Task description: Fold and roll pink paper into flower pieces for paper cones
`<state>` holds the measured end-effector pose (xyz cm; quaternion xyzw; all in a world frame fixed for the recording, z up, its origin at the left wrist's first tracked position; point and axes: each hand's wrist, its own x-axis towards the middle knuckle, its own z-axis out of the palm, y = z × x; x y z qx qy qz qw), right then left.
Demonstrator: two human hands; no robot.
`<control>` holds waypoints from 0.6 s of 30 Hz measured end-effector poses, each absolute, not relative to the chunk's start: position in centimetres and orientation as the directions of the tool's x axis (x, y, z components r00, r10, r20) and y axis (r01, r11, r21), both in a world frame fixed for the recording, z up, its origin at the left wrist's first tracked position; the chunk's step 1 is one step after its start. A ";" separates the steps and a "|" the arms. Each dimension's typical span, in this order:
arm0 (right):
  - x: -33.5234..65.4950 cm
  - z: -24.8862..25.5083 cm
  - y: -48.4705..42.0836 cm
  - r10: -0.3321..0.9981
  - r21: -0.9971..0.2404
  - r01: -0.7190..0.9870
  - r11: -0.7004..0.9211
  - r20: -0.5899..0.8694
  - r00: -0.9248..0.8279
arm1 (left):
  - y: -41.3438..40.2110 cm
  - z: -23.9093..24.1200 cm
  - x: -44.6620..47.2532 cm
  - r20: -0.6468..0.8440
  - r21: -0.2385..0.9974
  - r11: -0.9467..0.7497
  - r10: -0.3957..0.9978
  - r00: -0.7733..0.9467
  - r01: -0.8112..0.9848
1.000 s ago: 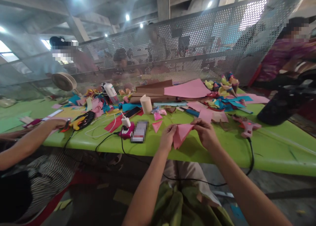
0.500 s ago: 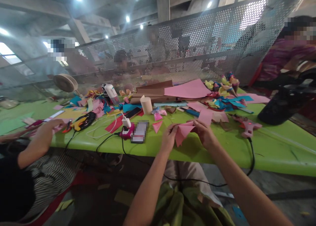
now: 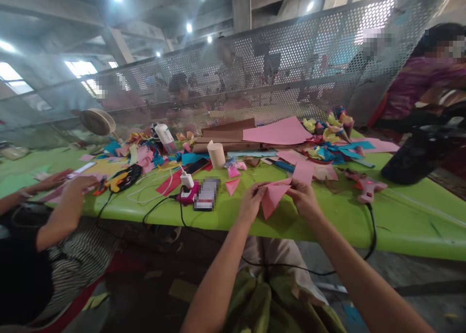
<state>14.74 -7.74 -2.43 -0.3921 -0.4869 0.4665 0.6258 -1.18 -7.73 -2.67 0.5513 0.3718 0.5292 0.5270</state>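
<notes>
A folded piece of pink paper (image 3: 274, 199) is held up between my hands, just above the front of the green table (image 3: 225, 222). My left hand (image 3: 253, 200) pinches its left side, and my right hand (image 3: 301, 195) grips the upper right corner. One point of the paper hangs downward. Left of my left hand lies a small folded pink paper triangle (image 3: 232, 186). Beyond my hands are a roll of cream paper (image 3: 216, 155), a small bag of pink bits (image 3: 233, 169) and a blue-handled cutter (image 3: 284, 165).
A hot glue gun (image 3: 367, 187) with a black cord lies to the right, near a dark bottle (image 3: 407, 153). A phone (image 3: 206, 195) and a pink power adapter (image 3: 187, 193) lie on the left. Further left, a co-worker's arm (image 3: 67, 211) rests over pink paper. Paper scraps and brown sheets fill the back.
The pink paper has turned slightly in my hands, and its lower edge now narrows to one point. On the left, a second hand of the co-worker has come into view.
</notes>
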 end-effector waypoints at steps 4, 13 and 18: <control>14.7 -2.9 -7.5 0.959 -0.941 -0.188 0.281 0.266 0.099 | -7.5 -3.0 -1.1 0.141 0.978 -0.115 0.979 0.149 -0.175; 14.8 -3.4 -7.2 0.940 -0.936 -0.151 0.318 0.291 0.178 | -7.3 -3.1 -0.8 0.051 0.983 -0.030 0.992 0.113 -0.181; 14.8 -3.5 -7.1 0.935 -0.934 -0.151 0.324 0.292 0.200 | -7.5 -2.9 -0.8 0.064 0.981 -0.047 0.995 0.083 -0.186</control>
